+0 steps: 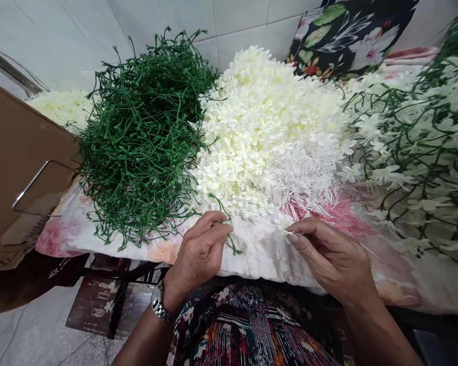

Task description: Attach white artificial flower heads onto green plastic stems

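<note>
My left hand point(204, 249) pinches a green plastic flower stem point(234, 245) between thumb and fingers, with its forked ends sticking out above and below the grip. In my right hand point(334, 256), thumb and forefinger are closed on a small white artificial flower point(283, 223). The two hands are apart, over the front of the cloth. Beyond my left hand rises a heap of green stems point(145, 137). A mound of cream-white petals point(252, 127) lies behind both hands, and thin white stamen pieces point(305, 175) are piled at its right front.
White flowers on green stems point(423, 168) are massed at the right. A cardboard box point(23, 168) with a wire handle point(34, 183) stands at the left. Floral cloth point(257, 254) covers the table. A dark floral-patterned item point(351, 38) is against the tiled wall. Another person's arm point(19, 292) shows lower left.
</note>
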`<state>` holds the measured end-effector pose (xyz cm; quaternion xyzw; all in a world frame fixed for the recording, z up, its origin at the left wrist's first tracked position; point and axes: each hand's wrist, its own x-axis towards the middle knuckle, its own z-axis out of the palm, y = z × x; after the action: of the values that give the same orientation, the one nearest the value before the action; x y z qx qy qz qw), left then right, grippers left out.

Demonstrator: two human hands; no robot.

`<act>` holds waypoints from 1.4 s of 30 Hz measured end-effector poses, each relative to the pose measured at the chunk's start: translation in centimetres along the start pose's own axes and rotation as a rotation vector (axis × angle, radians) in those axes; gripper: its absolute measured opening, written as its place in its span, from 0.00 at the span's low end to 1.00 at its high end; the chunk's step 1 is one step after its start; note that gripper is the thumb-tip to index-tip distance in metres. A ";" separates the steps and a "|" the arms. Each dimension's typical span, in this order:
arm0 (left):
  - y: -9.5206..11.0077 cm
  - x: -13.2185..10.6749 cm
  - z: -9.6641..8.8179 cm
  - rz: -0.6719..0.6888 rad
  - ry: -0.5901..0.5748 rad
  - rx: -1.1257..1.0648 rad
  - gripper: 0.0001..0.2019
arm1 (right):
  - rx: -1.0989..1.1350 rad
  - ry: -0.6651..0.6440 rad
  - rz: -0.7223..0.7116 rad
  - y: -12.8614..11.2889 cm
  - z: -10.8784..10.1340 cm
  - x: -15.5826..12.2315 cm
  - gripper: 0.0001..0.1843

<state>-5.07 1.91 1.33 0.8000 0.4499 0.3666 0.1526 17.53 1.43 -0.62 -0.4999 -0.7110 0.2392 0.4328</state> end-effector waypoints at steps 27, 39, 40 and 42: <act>3.9 1.1 2.7 -0.355 0.010 -0.521 0.09 | 0.169 -0.016 -0.034 -2.9 -0.3 0.1 0.04; 3.7 0.7 3.0 -0.133 -0.044 -0.424 0.10 | 0.017 -0.085 -0.117 -4.2 -0.7 0.8 0.05; 3.6 0.7 3.0 -0.116 -0.041 -0.409 0.10 | 0.004 -0.100 -0.128 -4.2 -0.7 0.8 0.05; 3.5 0.7 3.0 -0.090 -0.038 -0.384 0.10 | -0.016 -0.122 -0.158 -4.0 -0.6 0.7 0.05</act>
<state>-0.51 0.86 1.58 0.7420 0.4038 0.4234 0.3272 15.93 0.47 3.05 -0.4304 -0.7750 0.2286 0.4023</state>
